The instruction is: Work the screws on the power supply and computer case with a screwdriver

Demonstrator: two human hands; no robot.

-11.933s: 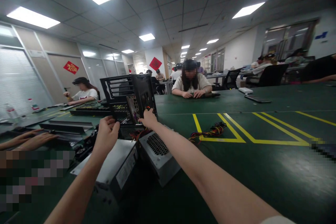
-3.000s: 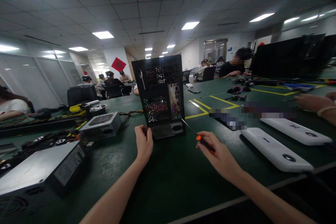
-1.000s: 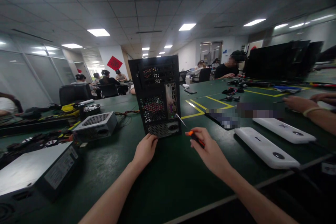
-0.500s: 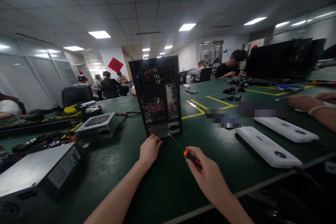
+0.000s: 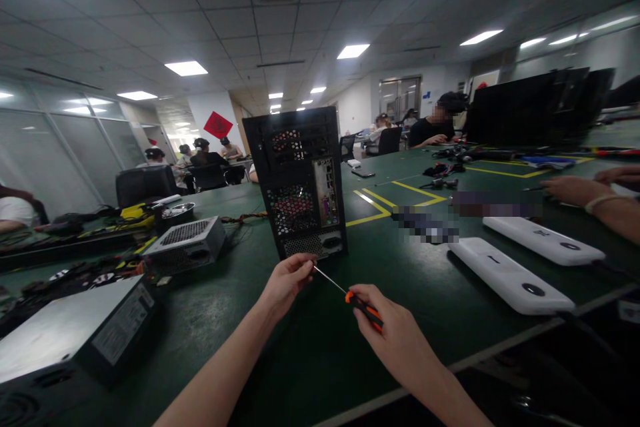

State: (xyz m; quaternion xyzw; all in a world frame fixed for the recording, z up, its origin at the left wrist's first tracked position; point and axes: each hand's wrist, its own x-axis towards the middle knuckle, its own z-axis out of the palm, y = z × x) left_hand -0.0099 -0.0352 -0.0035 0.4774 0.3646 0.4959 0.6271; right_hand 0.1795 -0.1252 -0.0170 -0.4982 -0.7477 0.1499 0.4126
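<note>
A black computer case (image 5: pixel 305 213) stands upright on the green table, its rear side facing me, with ports and a power supply at the bottom. My right hand (image 5: pixel 393 330) is closed around the orange and black handle of a screwdriver (image 5: pixel 369 313), whose thin shaft points up and left. At the shaft's tip, my left hand (image 5: pixel 290 280) has its thumb and forefinger pinched together, just in front of the case's lower edge. Whatever tiny thing may be between these fingertips is too small to make out.
To the left are a power supply unit (image 5: pixel 187 240) and a larger metal box with a label (image 5: pixel 123 323). Two white power banks (image 5: pixel 510 275) lie at right, near another person's hands (image 5: pixel 575 188). Cables (image 5: pixel 443 173) and yellow tape lines mark the far table. Several people sit behind.
The screwdriver tip has come away from the case's lower rear toward me. My left hand has left the case's bottom edge and now pinches at the screwdriver's tip.
</note>
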